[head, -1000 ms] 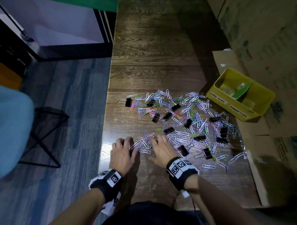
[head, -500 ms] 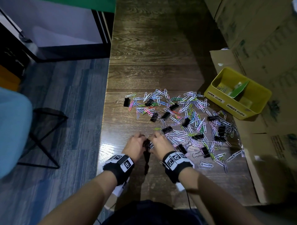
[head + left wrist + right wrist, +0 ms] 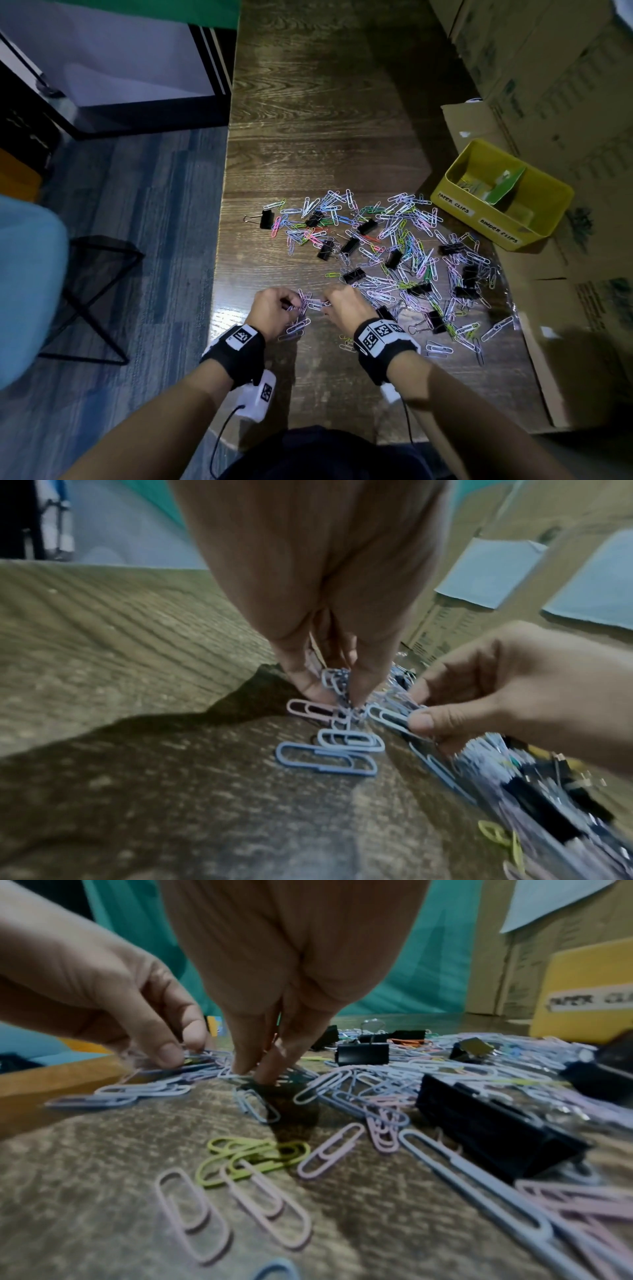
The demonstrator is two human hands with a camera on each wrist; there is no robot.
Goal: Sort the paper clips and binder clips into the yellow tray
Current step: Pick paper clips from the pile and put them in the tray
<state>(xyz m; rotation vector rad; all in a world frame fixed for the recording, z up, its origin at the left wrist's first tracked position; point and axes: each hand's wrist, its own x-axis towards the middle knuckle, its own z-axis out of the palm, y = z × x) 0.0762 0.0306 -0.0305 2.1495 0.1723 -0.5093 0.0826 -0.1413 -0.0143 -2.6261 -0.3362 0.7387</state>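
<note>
Several coloured paper clips [image 3: 394,260] and black binder clips [image 3: 354,275] lie scattered over the dark wooden table [image 3: 308,137]. The yellow tray [image 3: 476,219] stands at the right, labelled for paper clips and binder clips, with a green divider [image 3: 507,185] and a few paper clips in its left compartment. Both hands work the near-left end of the pile. My left hand [image 3: 291,305] [image 3: 342,696] pinches a small bunch of pale paper clips against the table. Close beside it, my right hand [image 3: 327,305] [image 3: 255,1069] pinches a pale blue paper clip [image 3: 387,716].
Cardboard boxes [image 3: 548,85] line the right side, and a cardboard flap [image 3: 565,359] lies under and in front of the tray. The table's left edge [image 3: 219,274] drops to the floor, where a black stool frame [image 3: 99,274] and a blue chair [image 3: 27,274] stand.
A second ago both hands lay spread over the clips at the near edge. They have drawn together and curled, and each now pinches paper clips.
</note>
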